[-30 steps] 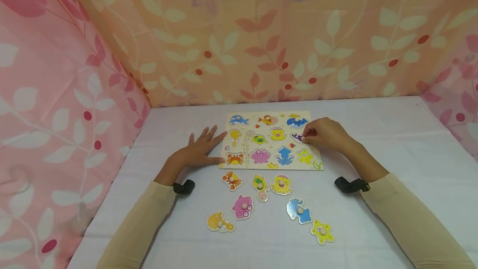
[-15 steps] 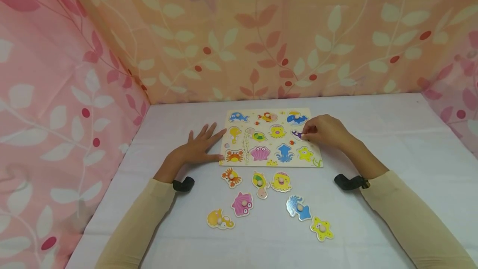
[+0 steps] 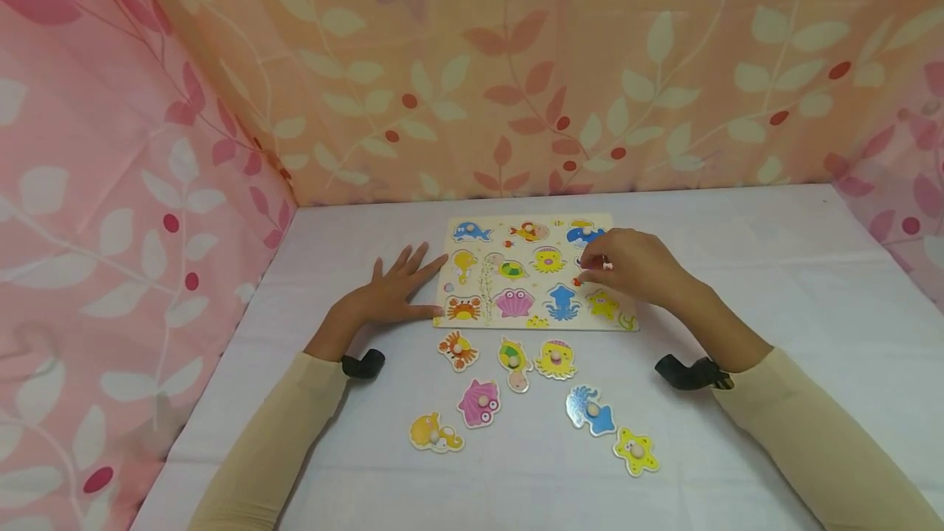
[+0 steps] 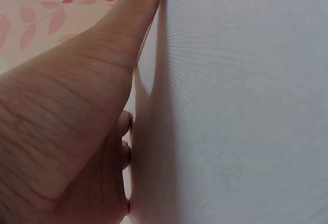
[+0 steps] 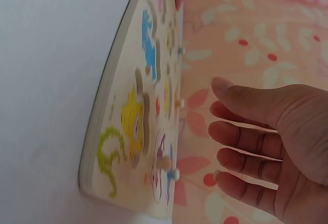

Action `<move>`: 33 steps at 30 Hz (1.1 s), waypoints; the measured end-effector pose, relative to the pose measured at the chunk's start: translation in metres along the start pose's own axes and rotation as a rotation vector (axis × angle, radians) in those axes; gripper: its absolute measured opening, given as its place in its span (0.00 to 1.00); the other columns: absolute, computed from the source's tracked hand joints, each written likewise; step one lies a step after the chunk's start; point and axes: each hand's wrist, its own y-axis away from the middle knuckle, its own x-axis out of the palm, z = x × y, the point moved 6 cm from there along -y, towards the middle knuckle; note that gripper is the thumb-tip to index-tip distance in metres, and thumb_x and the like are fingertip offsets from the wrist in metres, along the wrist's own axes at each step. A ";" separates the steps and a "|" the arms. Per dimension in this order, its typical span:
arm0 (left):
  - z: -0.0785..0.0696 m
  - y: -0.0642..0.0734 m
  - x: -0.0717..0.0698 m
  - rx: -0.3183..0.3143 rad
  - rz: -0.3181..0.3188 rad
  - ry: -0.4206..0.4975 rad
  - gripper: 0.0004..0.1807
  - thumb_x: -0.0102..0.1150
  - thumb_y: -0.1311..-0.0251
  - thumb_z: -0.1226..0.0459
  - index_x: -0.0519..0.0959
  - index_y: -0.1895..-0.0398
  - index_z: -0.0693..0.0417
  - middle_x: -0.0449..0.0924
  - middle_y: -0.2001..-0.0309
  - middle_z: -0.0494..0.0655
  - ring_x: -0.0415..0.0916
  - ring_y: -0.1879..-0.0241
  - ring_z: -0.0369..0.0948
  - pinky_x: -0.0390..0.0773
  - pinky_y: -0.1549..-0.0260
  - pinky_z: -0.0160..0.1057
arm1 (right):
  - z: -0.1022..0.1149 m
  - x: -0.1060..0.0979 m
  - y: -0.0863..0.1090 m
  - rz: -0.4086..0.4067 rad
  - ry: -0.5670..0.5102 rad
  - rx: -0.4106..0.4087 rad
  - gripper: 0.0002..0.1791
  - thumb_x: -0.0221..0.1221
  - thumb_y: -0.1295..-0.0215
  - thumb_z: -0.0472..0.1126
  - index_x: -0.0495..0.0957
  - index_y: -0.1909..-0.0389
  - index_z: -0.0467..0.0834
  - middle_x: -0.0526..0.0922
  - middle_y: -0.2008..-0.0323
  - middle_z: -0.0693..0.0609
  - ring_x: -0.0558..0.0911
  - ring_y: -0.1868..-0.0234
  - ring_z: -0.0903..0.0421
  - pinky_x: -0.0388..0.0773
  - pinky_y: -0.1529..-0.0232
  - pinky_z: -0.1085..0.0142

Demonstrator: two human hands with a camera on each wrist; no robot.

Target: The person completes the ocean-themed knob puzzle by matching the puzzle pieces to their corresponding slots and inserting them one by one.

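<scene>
My left hand lies flat with spread fingers on the white cloth, its thumb and a fingertip touching the left edge of the wooden sea-animal peg puzzle board. Over the board's right side hovers my right hand, partly covering a purple puzzle piece. In the right wrist view this purple piece lies in its recess with its knob up, and the loosely bent fingers are apart from it. A blue dolphin-like piece, a fish piece and a blue whale piece sit in the top row.
Loose knobbed pieces lie in front of the board: a crab, turtle, octopus, shell, squid, seahorse and starfish. Leaf-patterned curtains stand behind the table and at the sides.
My right hand has let go of the purple piece and shifted slightly left above it, thumb and fingers now parted. The left hand stays at the board's edge.
</scene>
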 end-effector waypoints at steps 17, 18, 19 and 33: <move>-0.003 -0.002 0.001 0.019 0.009 0.003 0.56 0.55 0.44 0.27 0.43 0.17 0.29 0.30 0.17 0.50 0.23 0.20 0.56 0.28 0.33 0.74 | 0.048 0.030 0.046 -0.011 0.002 -0.229 0.13 0.74 0.43 0.49 0.91 0.59 0.49 0.88 0.61 0.56 0.84 0.51 0.52 0.82 0.51 0.52; -0.003 -0.002 0.002 0.018 0.008 0.003 0.56 0.55 0.44 0.27 0.42 0.17 0.29 0.29 0.17 0.50 0.23 0.20 0.56 0.28 0.33 0.75 | 0.051 0.032 0.048 -0.004 0.010 -0.237 0.13 0.74 0.43 0.50 0.91 0.59 0.50 0.88 0.62 0.57 0.84 0.53 0.54 0.82 0.54 0.56; -0.003 -0.002 0.002 0.016 0.008 0.002 0.56 0.55 0.44 0.27 0.42 0.17 0.29 0.29 0.17 0.50 0.23 0.20 0.56 0.28 0.33 0.75 | 0.054 0.035 0.051 0.003 0.019 -0.245 0.13 0.74 0.42 0.51 0.92 0.60 0.50 0.87 0.63 0.58 0.83 0.54 0.56 0.82 0.55 0.58; -0.003 0.002 -0.002 0.006 -0.004 0.000 0.55 0.56 0.43 0.28 0.42 0.17 0.28 0.29 0.17 0.49 0.23 0.20 0.55 0.28 0.32 0.74 | 0.070 0.053 0.067 0.047 0.010 -0.304 0.11 0.75 0.43 0.51 0.91 0.61 0.53 0.82 0.67 0.66 0.75 0.63 0.66 0.77 0.62 0.67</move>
